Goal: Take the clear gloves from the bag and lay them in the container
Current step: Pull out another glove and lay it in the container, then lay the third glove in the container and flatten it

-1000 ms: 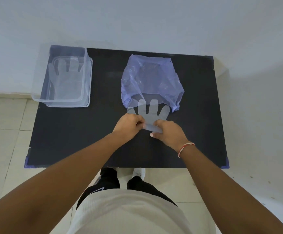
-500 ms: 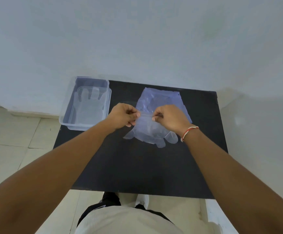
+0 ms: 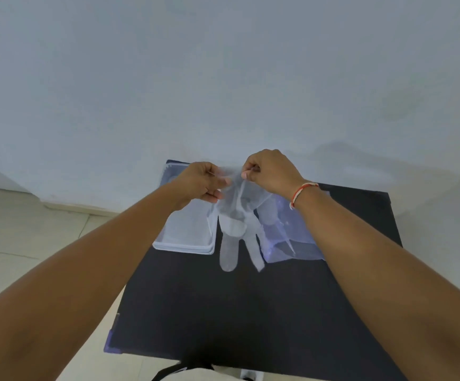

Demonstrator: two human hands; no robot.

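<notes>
A clear glove (image 3: 234,229) hangs in the air with its fingers pointing down, above the black table. My left hand (image 3: 201,182) and my right hand (image 3: 270,171) each pinch the glove's cuff at the top, close together. The clear plastic container (image 3: 182,244) sits on the table to the left of the hanging glove, partly hidden behind my left hand. The crumpled bluish plastic bag (image 3: 292,237) lies on the table to the right, behind my right wrist.
The black table (image 3: 223,312) stands against a pale wall (image 3: 223,78). Tiled floor (image 3: 31,243) lies to the left. My forearms cross the lower part of the view.
Both hands have lifted the glove off the table and carried it up and left toward the container. The camera has tilted upward.
</notes>
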